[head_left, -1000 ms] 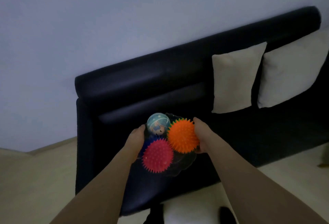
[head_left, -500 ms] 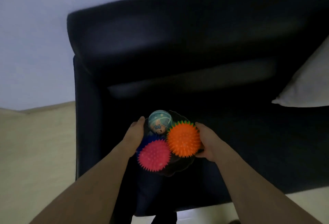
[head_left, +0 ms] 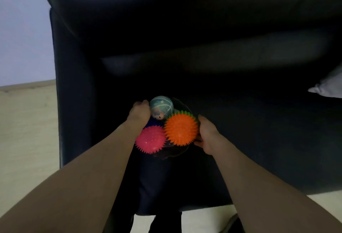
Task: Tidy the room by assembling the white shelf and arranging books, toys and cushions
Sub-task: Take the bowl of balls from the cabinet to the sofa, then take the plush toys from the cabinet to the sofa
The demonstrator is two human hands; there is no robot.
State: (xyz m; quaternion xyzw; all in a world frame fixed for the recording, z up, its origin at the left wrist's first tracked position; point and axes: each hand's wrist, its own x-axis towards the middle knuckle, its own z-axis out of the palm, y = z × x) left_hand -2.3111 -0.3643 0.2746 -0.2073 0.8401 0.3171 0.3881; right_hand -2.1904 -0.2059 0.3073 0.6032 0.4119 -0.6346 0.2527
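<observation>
While pale floor (head_left: 24,131) and a strip of wall (head_left: 20,29) fill the left edge, a black sofa (head_left: 203,29) takes up most of the view. Over its seat, near the left armrest, the left hand (head_left: 139,112) curls its fingers round the left rim of a dark, see-through bowl (head_left: 182,104), its thumb side touching a teal patterned ball (head_left: 161,105) at the far side of the pile. Just below that hand, against the wrist, sits a pink spiky ball (head_left: 150,139), with a bit of something blue showing between it and the teal one. Right of the pink ball, touching it, is an orange spiky ball (head_left: 180,129) with green spikes peeking behind its top edge. The right hand (head_left: 208,134) grasps the bowl's right rim, its fingers hidden beneath, pressed against the orange ball. Far right, a corner of a pale cushion (head_left: 327,86) lies on the seat, well apart from the hands.
</observation>
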